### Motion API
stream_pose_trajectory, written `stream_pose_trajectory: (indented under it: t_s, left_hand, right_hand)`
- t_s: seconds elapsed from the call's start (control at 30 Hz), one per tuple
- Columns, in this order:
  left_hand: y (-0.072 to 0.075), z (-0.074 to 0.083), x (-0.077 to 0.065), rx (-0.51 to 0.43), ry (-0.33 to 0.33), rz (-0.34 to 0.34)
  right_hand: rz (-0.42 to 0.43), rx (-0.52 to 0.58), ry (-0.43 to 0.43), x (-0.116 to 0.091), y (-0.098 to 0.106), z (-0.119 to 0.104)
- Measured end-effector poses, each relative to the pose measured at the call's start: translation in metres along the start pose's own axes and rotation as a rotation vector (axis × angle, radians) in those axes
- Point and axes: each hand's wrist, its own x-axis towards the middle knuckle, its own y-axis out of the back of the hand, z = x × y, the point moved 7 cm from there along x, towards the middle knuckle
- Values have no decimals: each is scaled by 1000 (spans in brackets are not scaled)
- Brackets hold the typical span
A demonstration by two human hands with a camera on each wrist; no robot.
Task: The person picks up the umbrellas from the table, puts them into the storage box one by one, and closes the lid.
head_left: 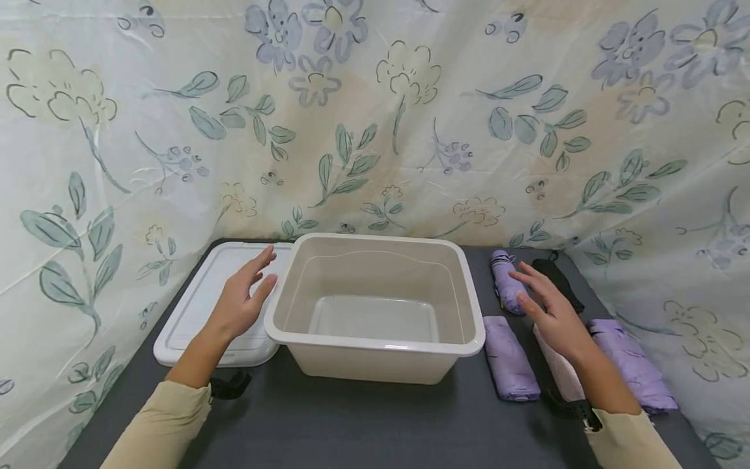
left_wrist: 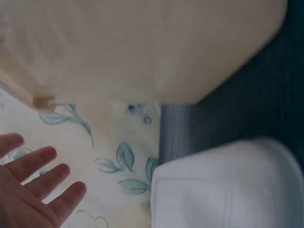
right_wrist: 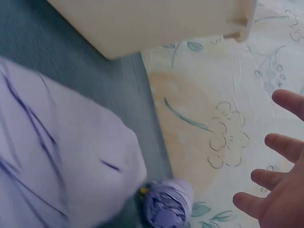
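Observation:
A beige plastic storage bin [head_left: 375,365] stands upright and uncovered in the middle of the table, its inner floor visible. My left hand [head_left: 243,296] hovers over the white lid [head_left: 199,306], just left of the bin, fingers extended and holding nothing. In the left wrist view those fingers [left_wrist: 47,178] are spread apart from the bin wall [left_wrist: 118,47]. To the right, my right hand [head_left: 553,316] is held above several rolled fabric bundles, fingers loosely straight and nothing in them. Nearest its fingertips is a slim purple roll [head_left: 506,283]; a thicker purple roll [head_left: 510,358] lies closer to me.
Partly behind the right forearm lie a pale pink roll [head_left: 559,368] and a large purple roll [head_left: 633,365]. A black roll with a loop [head_left: 559,280] sits farther back. The dark grey tabletop [head_left: 351,423] meets a flower-printed curtain [head_left: 375,163] behind and at both sides.

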Motion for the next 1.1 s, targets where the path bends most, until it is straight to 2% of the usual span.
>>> stream_pose_trajectory:
  t_s: [0.13,0.43,0.7,0.87,0.97,1.1]
  left_hand:
    - [-5,-1,-3,-131,92,-29]
    - [-9,1,-6,-339,285,-132]
    - [-8,4,-4,-492,415,-202]
    - [-7,7,-2,-588,450,-231]
    - [-5,9,0,-605,456,-240]
    - [-4,9,1,-625,473,-246]
  right_hand:
    - [11,76,-40,-8,-7,2]
    - [42,36,-108,-26,-11,7]
    - [45,16,-257,-42,-4,22]
    - [77,56,-258,-51,8,34]
    - [78,76,-259,-55,16,41]
    - [79,60,-305,-61,30,56]
